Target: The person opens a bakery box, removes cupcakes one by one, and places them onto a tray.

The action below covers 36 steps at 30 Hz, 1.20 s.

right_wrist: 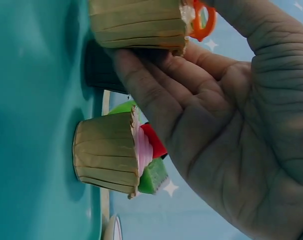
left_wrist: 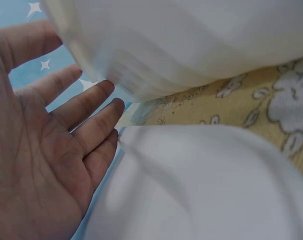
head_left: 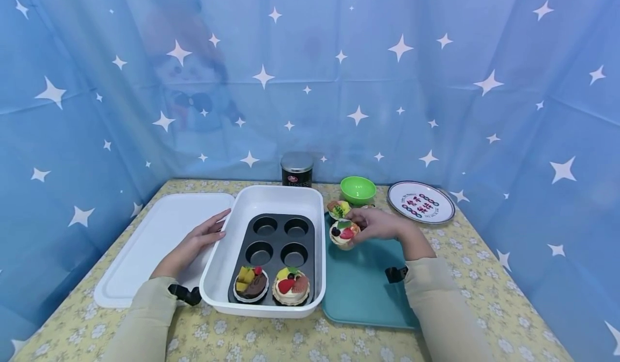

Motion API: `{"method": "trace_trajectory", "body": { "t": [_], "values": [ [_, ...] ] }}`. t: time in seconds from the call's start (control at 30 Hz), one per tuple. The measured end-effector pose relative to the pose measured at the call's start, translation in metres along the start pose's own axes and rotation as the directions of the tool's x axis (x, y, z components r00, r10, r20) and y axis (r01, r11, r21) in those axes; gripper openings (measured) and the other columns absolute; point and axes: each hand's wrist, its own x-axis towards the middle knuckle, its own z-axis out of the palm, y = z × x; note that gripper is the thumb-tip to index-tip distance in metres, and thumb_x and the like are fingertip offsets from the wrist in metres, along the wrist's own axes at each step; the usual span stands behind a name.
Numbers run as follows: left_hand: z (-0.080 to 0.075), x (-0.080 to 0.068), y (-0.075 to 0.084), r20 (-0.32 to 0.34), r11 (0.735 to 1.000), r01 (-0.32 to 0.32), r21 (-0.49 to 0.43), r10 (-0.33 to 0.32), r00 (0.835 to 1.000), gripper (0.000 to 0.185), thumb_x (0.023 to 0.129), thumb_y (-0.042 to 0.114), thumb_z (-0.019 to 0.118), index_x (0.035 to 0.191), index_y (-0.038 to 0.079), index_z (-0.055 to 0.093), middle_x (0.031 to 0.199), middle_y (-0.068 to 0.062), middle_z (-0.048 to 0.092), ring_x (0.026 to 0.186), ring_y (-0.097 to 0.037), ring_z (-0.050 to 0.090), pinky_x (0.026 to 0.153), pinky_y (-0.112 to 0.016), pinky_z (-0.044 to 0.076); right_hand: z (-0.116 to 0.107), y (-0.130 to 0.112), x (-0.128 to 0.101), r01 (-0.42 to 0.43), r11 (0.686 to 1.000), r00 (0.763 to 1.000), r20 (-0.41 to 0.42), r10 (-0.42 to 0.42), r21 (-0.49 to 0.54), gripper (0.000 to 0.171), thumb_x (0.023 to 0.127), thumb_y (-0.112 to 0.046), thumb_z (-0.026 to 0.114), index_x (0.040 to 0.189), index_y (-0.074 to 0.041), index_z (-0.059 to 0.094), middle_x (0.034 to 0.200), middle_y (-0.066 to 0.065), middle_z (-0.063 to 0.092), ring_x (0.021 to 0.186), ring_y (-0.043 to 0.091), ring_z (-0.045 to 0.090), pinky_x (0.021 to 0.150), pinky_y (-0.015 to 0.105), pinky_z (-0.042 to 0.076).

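From the head view, a white tub [head_left: 261, 200] sits mid-bench on the flowered bench [head_left: 300, 340], and inside it lies a dark muffin tin [head_left: 273, 243]. Four of its cups are bare; the two nearest cups hold a chocolate tart [head_left: 251, 285] and a cream tart [head_left: 291, 286]. The left hand [head_left: 201, 238] lies with fingers straight against the tub's left wall, over the white lid [head_left: 150, 243] lying flat beside it. To the right is a teal tray [head_left: 360, 292]. Above its far end the right hand [head_left: 382, 224] has its grip closed round a fruit tart [head_left: 344, 234], with another kiwi tart [head_left: 338, 208] just behind on the tray. Further back stand a dark tin can [head_left: 297, 169], a green bowl [head_left: 358, 189] and a printed plate [head_left: 420, 201].

In the left wrist view, the left hand [left_wrist: 46, 150] is open, its fingertips [left_wrist: 109, 107] at the tub's [left_wrist: 191, 45] lower edge, the lid [left_wrist: 201, 185] beneath.

In the right wrist view, the right hand's fingers [right_wrist: 156, 95] curl round the fruit tart's paper cup [right_wrist: 136, 22], lifted off the tray [right_wrist: 31, 120]; the kiwi tart [right_wrist: 109, 155] stands on the tray close by.
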Motion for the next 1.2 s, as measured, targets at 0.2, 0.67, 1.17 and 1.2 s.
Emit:
{"method": "trace_trajectory", "body": {
  "t": [0.2, 0.67, 1.17, 1.2],
  "values": [
    [0.0008, -0.0008, 0.0003, -0.013, 1.0, 0.011, 0.014, -0.011, 1.0, 0.064, 0.103, 0.036, 0.056, 0.16, 0.038, 0.026, 0.163, -0.008, 0.03, 0.147, -0.036, 0.032, 0.113, -0.062, 0.029, 0.0026, -0.002, 0.0012, -0.042, 0.999, 0.999, 0.032, 0.043, -0.017, 0.063, 0.082, -0.026, 0.084, 0.135, -0.007, 0.054, 0.127, 0.01, 0.065, 0.114, 0.024, 0.062, 0.094, 0.046, 0.051],
    [0.0008, -0.0007, -0.0003, -0.014, 1.0, 0.01, -0.008, -0.01, 1.0, 0.063, 0.103, 0.035, 0.056, 0.159, 0.039, 0.028, 0.163, -0.006, 0.03, 0.147, -0.035, 0.031, 0.114, -0.062, 0.026, 0.0052, -0.0018, 0.0015, -0.082, 0.996, 0.996, 0.034, 0.083, -0.022, 0.07, 0.083, -0.029, 0.084, 0.14, -0.005, 0.051, 0.134, 0.017, 0.06, 0.119, 0.028, 0.059, 0.099, 0.051, 0.048],
    [-0.0015, 0.0019, -0.0023, 0.004, 1.0, -0.021, -0.005, 0.021, 1.0, 0.063, 0.103, 0.033, 0.056, 0.16, 0.035, 0.028, 0.163, -0.009, 0.029, 0.148, -0.036, 0.03, 0.115, -0.062, 0.024, 0.0073, -0.0013, 0.0034, -0.148, 0.989, 0.988, 0.054, 0.148, -0.004, 0.081, 0.083, -0.03, 0.085, 0.147, -0.003, 0.045, 0.145, 0.022, 0.051, 0.133, 0.037, 0.049, 0.107, 0.055, 0.041],
    [-0.0013, 0.0015, -0.002, 0.001, 1.0, -0.018, -0.004, 0.018, 1.0, 0.063, 0.103, 0.033, 0.056, 0.16, 0.035, 0.028, 0.163, -0.009, 0.03, 0.147, -0.035, 0.031, 0.115, -0.062, 0.025, 0.0071, -0.0015, 0.0032, -0.149, 0.989, 0.987, 0.055, 0.149, -0.003, 0.081, 0.083, -0.03, 0.085, 0.147, -0.003, 0.044, 0.145, 0.022, 0.051, 0.134, 0.037, 0.048, 0.107, 0.055, 0.041]
  ]
}}
